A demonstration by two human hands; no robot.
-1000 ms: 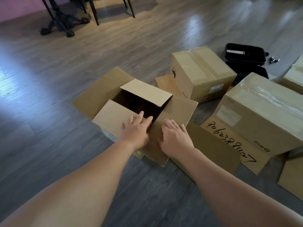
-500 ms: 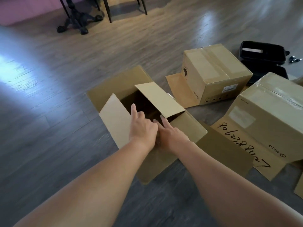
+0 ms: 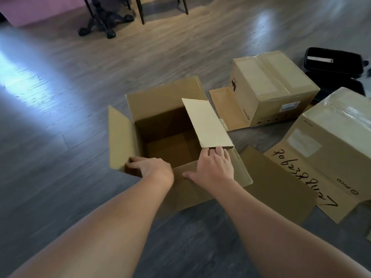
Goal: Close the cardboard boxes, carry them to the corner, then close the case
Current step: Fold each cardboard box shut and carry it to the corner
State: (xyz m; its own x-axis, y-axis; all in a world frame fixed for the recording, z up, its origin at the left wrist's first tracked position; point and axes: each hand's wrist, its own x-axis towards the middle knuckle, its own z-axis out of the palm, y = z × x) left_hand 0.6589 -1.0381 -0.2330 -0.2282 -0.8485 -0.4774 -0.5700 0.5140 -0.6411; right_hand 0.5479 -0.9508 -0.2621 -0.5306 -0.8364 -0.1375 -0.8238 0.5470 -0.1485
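On a grey wood-plank floor [image 3: 60, 121], an open cardboard box [image 3: 166, 125] sits just in front of a person, seen from their own head looking down. All four top flaps are up or out, and the inside looks dark and empty. The left hand [image 3: 152, 169] curls its fingers over the near left corner, at the base of the left flap [image 3: 120, 141], gripping the card. The right hand [image 3: 214, 167] rests on the near flap with its fingertips tucked under the edge of the right flap [image 3: 206, 123], thumb spread out flat. To the right, well apart from the hands, stand two taped shut boxes, a smaller one [image 3: 271, 87] and a larger one [image 3: 329, 135] on a flattened sheet with handwriting. Behind them lies an open black case [image 3: 335, 61], partly hidden. Dark furniture legs [image 3: 100, 23] stand far off. The likely risk: the flaps spring back up once released, since nothing holds them, or they get folded in the wrong order and jam against each other. The light empty box may also slide on the smooth floor when pushed
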